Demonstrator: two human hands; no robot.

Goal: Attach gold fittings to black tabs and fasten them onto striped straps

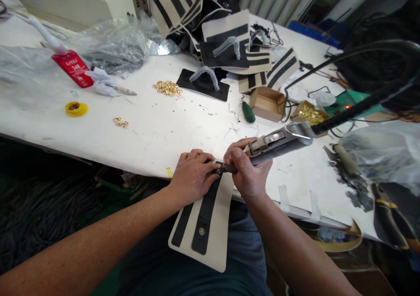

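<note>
A beige panel with black strips [219, 217] lies partly on the table's front edge and hangs over the lap. One strip bears a round brass-coloured piece [201, 231] near its lower end. My left hand [194, 175] presses on the panel's upper end, fingertips together beside a small metal fitting [218, 171]. My right hand [250, 169] is wrapped round a grey metal power tool [282, 142], whose tip points left and meets the strip at my left fingertips. A black hose [351, 107] runs from the tool's rear to the upper right.
On the white table [147, 142] are gold-coloured pieces [167, 88], a yellow ring [76, 109], a red bottle [72, 68], a green-handled tool [248, 112], a cardboard box [267, 103] and stacked panels [226, 26]. Pliers [390, 219] lie at the right edge.
</note>
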